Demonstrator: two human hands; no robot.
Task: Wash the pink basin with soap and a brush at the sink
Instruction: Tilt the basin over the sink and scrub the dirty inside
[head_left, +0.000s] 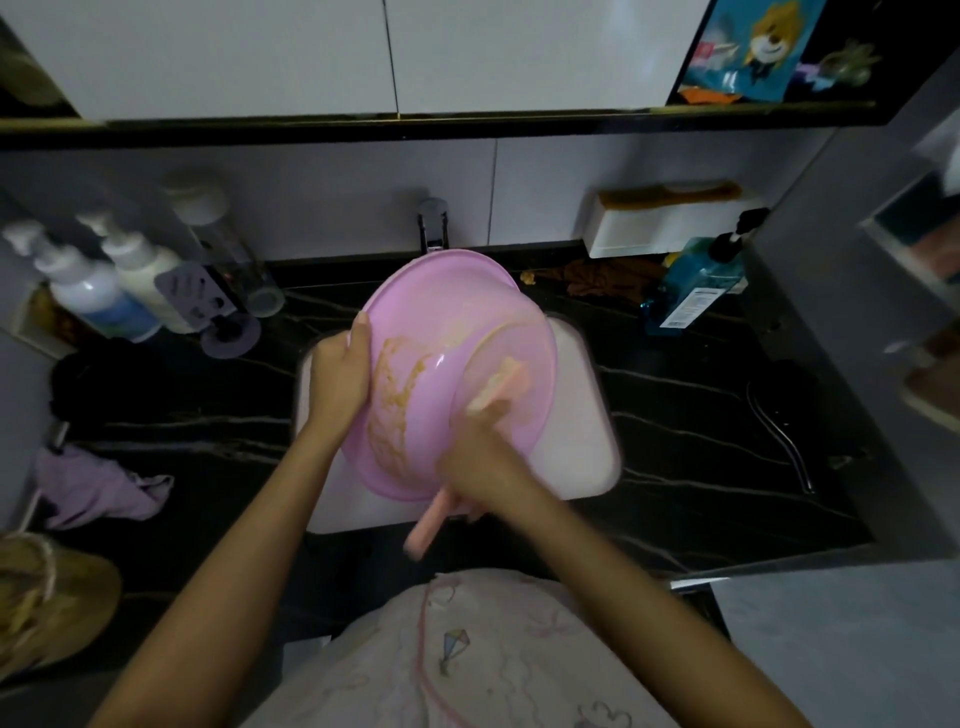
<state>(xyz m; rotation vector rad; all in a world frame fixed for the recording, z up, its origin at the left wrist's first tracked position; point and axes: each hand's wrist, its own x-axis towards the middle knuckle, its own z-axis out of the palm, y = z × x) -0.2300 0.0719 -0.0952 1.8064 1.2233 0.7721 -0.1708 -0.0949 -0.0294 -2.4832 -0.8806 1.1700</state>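
Note:
The pink basin (441, 312) is tilted over the white sink (582, 415), its underside turned toward me and smeared with yellowish suds. My left hand (340, 374) grips its left rim. My right hand (483, 462) holds a pink brush (501, 387) by the handle. The brush head presses on the basin's flat bottom, and the handle end sticks out below my hand. The right hand is blurred.
A chrome tap (432, 224) stands behind the basin. Pump bottles (98, 291) crowd the left of the black marble counter (701, 467), with a blue bottle (696, 286) and a white wall box (670, 226) on the right. A lilac cloth (98, 488) lies near left.

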